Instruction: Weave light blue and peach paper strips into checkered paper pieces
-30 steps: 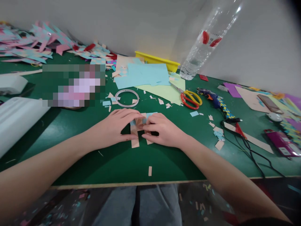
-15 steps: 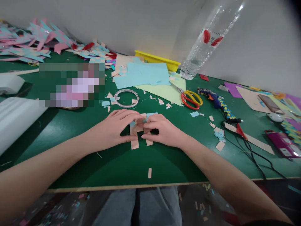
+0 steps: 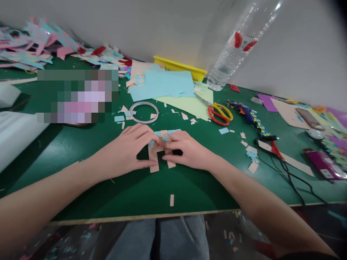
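Observation:
Peach paper strips (image 3: 154, 155) cross light blue ones (image 3: 173, 132) in a small lattice flat on the green table (image 3: 130, 196). My left hand (image 3: 132, 148) curves over its left side, fingertips on the crossing and thumb on the left peach strip. From the other side my right hand (image 3: 187, 150) bends its fingers onto the same crossing, its thumb beside the right peach strip. Both sets of fingertips nearly meet and partly cover the crossing. One loose peach piece (image 3: 171, 200) lies nearer the table edge.
Behind my hands are a tape ring (image 3: 132, 117), scissors (image 3: 220, 112), blue paper sheets (image 3: 168, 85) and a yellow tray (image 3: 180, 68). A clear bottle (image 3: 230, 54) leans at the back. Black cables (image 3: 287, 169) and a purple pack (image 3: 324, 164) lie right; a blurred patch covers things left.
My fingertips have shifted slightly on the crossing, and more of the blue strip shows behind it. The whole view has moved a little.

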`<state>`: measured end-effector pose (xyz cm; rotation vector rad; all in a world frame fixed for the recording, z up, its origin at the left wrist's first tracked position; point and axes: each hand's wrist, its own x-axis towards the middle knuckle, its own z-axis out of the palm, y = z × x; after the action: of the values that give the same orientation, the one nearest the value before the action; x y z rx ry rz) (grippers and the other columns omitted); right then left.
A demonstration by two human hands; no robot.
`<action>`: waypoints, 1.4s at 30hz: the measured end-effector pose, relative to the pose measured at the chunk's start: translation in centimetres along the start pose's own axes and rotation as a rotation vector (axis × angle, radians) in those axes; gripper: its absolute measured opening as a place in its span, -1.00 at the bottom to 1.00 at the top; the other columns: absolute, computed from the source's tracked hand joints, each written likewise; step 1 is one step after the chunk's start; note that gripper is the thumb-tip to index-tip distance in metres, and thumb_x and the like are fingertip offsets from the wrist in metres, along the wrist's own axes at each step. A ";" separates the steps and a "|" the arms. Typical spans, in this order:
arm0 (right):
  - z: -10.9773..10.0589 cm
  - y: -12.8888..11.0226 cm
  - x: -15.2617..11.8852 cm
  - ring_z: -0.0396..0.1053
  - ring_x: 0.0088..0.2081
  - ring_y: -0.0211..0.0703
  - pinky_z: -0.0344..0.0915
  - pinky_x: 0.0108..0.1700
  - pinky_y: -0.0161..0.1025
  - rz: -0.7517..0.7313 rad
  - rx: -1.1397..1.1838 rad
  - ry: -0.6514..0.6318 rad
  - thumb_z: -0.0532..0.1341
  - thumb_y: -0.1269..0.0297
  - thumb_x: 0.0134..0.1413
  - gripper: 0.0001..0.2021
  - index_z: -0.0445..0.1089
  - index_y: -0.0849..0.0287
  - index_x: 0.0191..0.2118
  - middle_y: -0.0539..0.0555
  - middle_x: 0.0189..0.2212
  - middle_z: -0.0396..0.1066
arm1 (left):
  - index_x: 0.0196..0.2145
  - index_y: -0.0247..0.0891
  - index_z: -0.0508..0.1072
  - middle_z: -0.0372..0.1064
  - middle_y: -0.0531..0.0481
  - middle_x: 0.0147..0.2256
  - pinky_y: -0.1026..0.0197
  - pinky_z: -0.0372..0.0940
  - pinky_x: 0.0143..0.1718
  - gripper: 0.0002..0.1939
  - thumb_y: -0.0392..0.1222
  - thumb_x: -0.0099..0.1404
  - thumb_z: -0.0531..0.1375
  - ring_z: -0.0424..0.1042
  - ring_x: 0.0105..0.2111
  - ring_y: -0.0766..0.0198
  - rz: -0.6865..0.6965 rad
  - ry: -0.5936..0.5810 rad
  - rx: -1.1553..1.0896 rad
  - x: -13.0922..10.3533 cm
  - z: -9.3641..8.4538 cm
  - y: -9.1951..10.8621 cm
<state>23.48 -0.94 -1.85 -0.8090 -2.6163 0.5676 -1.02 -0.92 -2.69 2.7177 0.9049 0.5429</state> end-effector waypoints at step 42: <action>-0.9 -0.4 -0.3 0.38 -0.31 -0.21 0.29 -0.23 -0.23 0.263 0.224 0.265 0.15 0.15 0.29 -0.72 0.51 0.15 -0.04 0.05 -0.31 0.52 | -0.23 -0.05 0.57 0.34 -0.03 -0.34 0.05 0.10 -0.10 -0.64 0.08 0.46 0.02 0.28 -0.29 0.15 0.216 -0.071 0.132 0.3 -0.5 -0.4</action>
<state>23.94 -1.19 -0.98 -1.0798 -2.1774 0.7519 -1.19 -0.36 -2.33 2.9546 0.6556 0.4366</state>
